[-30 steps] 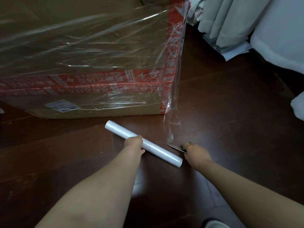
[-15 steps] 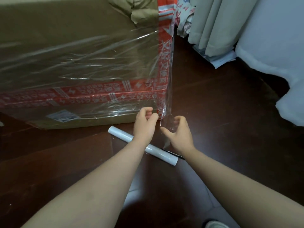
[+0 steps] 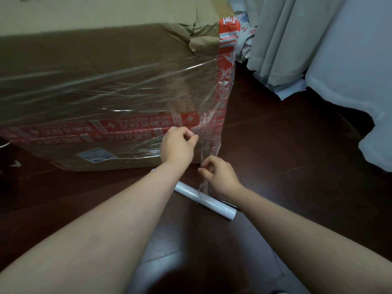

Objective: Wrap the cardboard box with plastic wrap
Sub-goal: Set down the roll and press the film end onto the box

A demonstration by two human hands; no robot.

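The box point(image 3: 95, 66) stands on the dark floor point(image 3: 286, 155) and fills the upper left of the view. Its long axis runs left to right. One long side faces the camera, and its right end finishes at a corner bound in red tape point(image 3: 228, 60). Clear wrap point(image 3: 127, 90) is stretched in wrinkles over that near side, across a second band of red tape low on the face. A loose tail point(image 3: 210, 145) of wrap hangs off the right corner.

The left hand point(image 3: 178, 147) has its fingers curled, with thumb and fingertips pinching the wrap against the near face, at the low tape band close to the corner. The right hand point(image 3: 220, 177) is lower, just in front of the box's bottom corner. Its fingers are also curled and it pinches the tail, which trails down to the roll point(image 3: 210, 202).

The roll lies on the floor near the corner, slanting from upper left to lower right, its upper end hidden behind the left forearm.

A second ago the left hand gripped the roll and the right held a blade at the floor. Half a second ago both hands had risen to the corner, and the left is now higher, at the tape. The roll lies where it did.
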